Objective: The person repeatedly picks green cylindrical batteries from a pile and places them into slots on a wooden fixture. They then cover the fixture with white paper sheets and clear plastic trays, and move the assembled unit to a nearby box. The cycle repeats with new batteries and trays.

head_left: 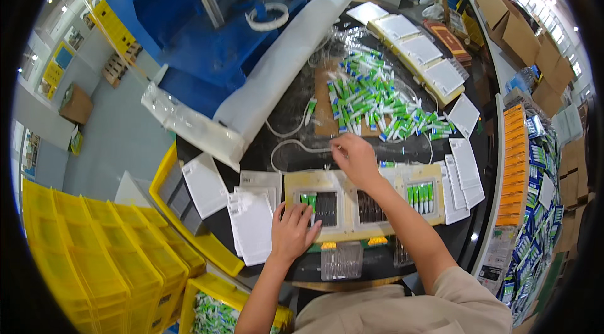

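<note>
A cream-coloured fixture plate [289, 190] with three windows lies in front of me on the black table. My left hand [291, 232] rests at its left window, fingers spread, fingertips touching or just above the green-and-white tubes [307, 199] there. Dark slots without tubes show beside them. In the right window stands a row of several green tubes [420, 197]; the middle window [371, 207] is partly covered by my right forearm. My right hand [356, 161] hovers over the plate's far edge, fingers curled together; what they hold, if anything, is hidden. Beyond it lies a heap of green-and-white tubes [371, 98].
White cards lie in stacks left [251, 221] and right [464, 170] of the plate. Another fixture [402, 26] carrying white cards is at the far right. A clear blister tray [341, 261] sits at the near edge. Blue machinery [207, 63] and yellow crates [94, 252] stand left.
</note>
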`<state>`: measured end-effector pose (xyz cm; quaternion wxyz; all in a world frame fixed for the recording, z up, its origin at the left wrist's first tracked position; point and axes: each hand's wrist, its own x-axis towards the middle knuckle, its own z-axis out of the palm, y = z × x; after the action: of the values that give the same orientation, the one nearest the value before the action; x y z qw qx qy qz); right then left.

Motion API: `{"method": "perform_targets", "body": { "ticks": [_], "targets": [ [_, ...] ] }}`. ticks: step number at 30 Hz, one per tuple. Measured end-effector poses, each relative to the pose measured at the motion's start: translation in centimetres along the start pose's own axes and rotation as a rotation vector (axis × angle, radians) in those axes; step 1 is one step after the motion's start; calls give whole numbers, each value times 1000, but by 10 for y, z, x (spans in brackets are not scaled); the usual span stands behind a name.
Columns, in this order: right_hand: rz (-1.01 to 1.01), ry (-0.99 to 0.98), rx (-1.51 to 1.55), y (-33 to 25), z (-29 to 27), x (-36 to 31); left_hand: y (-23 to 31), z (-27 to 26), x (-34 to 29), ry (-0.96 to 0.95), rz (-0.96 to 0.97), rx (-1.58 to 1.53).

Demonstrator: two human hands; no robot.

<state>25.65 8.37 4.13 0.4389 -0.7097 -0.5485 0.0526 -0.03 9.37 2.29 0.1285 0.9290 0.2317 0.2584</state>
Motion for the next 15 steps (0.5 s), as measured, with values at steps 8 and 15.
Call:
{"method": "perform_targets", "body": {
  "ticks": [8,15],
  "targets": [
    [190,12,-496,47,69,100,-86,60,180,106,-205,-85],
    [291,-40,-640,88,66,101,-108,97,222,-210,-155,361]
  ]
}}
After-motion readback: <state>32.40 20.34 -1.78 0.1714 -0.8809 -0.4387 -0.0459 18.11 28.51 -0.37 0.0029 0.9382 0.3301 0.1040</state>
